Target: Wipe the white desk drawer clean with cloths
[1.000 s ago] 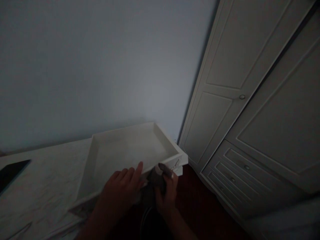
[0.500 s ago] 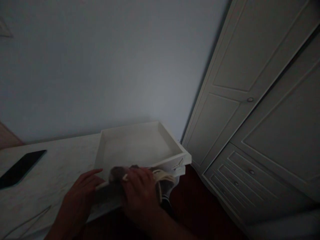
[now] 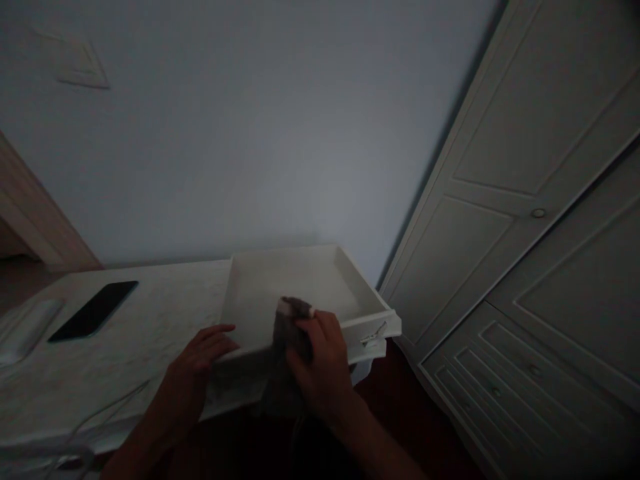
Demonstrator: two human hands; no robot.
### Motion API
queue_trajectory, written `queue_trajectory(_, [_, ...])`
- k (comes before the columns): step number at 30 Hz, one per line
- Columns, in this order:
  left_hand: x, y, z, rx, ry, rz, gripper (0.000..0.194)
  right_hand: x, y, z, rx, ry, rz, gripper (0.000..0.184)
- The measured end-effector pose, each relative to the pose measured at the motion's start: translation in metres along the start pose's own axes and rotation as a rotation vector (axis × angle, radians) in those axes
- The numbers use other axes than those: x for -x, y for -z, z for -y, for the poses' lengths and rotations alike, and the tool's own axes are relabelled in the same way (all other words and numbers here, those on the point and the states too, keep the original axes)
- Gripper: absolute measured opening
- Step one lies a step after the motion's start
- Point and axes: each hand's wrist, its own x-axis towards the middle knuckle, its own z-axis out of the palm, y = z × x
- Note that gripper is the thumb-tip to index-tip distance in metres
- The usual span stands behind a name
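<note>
A white drawer (image 3: pixel 350 273) lies on top of a pale marbled surface (image 3: pixel 150 327), its front panel with a small handle (image 3: pixel 374 333) facing me. My left hand (image 3: pixel 197 363) rests with fingers stretched on the drawer's near left corner. My right hand (image 3: pixel 320 363) is closed round a dark grey cloth (image 3: pixel 290 327) and presses it against the drawer's front edge, the cloth hanging down over the panel.
A black phone (image 3: pixel 93 310) lies flat at the left of the surface, with a pale object (image 3: pixel 25 327) beside it. A thin cable (image 3: pixel 100 413) runs along the near edge. A white panelled wardrobe (image 3: pixel 525 233) with lower drawers stands at the right. Dark floor below.
My right hand has slid the cloth along the drawer's front edge, from its right end to the left, then back toward the middle. My left hand moved to the left corner. The view panned left.
</note>
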Motion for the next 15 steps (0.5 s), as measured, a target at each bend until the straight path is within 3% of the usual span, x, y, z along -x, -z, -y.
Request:
queue_trajectory(3, [-0.001, -0.004, -0.030, -0.077, 0.024, -0.155, 0.070, -0.020, 0.003, 0.010, -0.197, -0.253, -0.044, 0.025])
queue_trajectory(5, [-0.003, -0.010, -0.058, -0.165, -0.002, -0.229, 0.089, -0.030, -0.007, 0.024, -0.354, -0.409, -0.052, 0.029])
queue_trajectory(8, [-0.007, -0.016, -0.093, -0.117, 0.076, -0.252, 0.110, -0.041, -0.021, 0.041, -0.602, -0.514, 0.115, 0.034])
queue_trajectory(11, [-0.002, -0.009, -0.094, -0.019, 0.208, -0.303, 0.090, -0.049, -0.013, 0.034, -0.696, -0.347, 0.291, 0.029])
queue_trajectory(13, [0.007, 0.004, -0.072, -0.051, 0.236, -0.333, 0.075, -0.052, 0.003, 0.015, -0.600, -0.164, 0.343, 0.031])
queue_trajectory(15, [0.014, 0.020, -0.041, -0.105, 0.228, -0.295, 0.073, -0.050, 0.019, -0.009, -0.350, -0.064, 0.371, 0.032])
